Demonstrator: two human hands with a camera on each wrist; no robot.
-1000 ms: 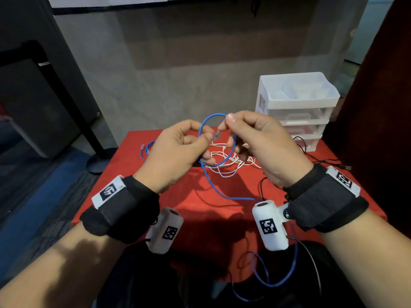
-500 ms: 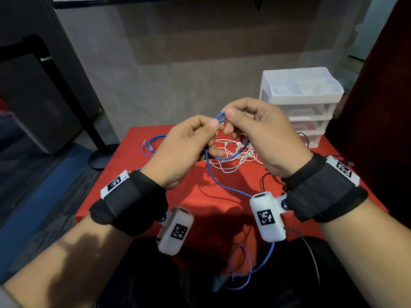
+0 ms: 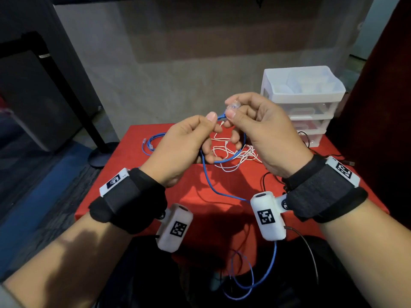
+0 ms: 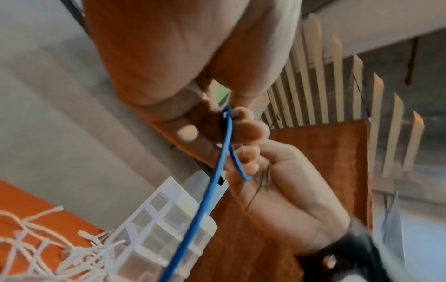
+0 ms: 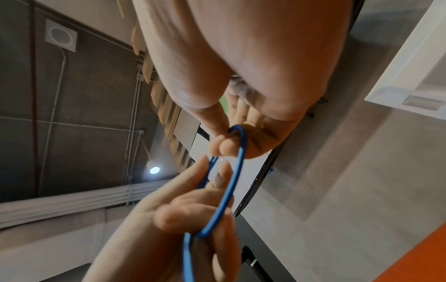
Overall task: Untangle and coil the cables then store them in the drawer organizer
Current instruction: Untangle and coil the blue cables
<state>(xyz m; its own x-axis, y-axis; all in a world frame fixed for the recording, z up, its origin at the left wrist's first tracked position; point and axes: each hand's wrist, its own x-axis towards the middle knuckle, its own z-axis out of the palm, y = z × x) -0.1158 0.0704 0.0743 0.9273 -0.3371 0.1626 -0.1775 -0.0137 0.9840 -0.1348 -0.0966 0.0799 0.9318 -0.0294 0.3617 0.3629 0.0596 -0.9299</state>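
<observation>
Above the red table (image 3: 222, 210) both hands hold a blue network cable (image 3: 231, 157) bent into a small loop. My left hand (image 3: 213, 124) pinches the loop's top with thumb and fingers; lower fingers curl round its left side. My right hand (image 3: 231, 108) pinches the cable's clear plug (image 3: 234, 105) just above the loop. In the left wrist view the left hand (image 4: 228, 114) grips the blue cable (image 4: 212, 190). In the right wrist view the right hand (image 5: 231, 137) pinches the blue cable (image 5: 233, 187). The cable's tail runs down over the table's front edge. The white drawer organizer (image 3: 302, 94) stands back right, drawers closed.
A tangle of thin white cable (image 3: 242, 155) lies on the table under the hands. A second blue cable (image 3: 153, 142) lies at the back left. Black cables (image 3: 266, 177) lie to the right near the organizer. A black stand (image 3: 73, 92) rises beyond the table's left side.
The wide round loop has been pulled into a smaller one. My right hand has drawn the plug end up above it, and both hands have come closer together.
</observation>
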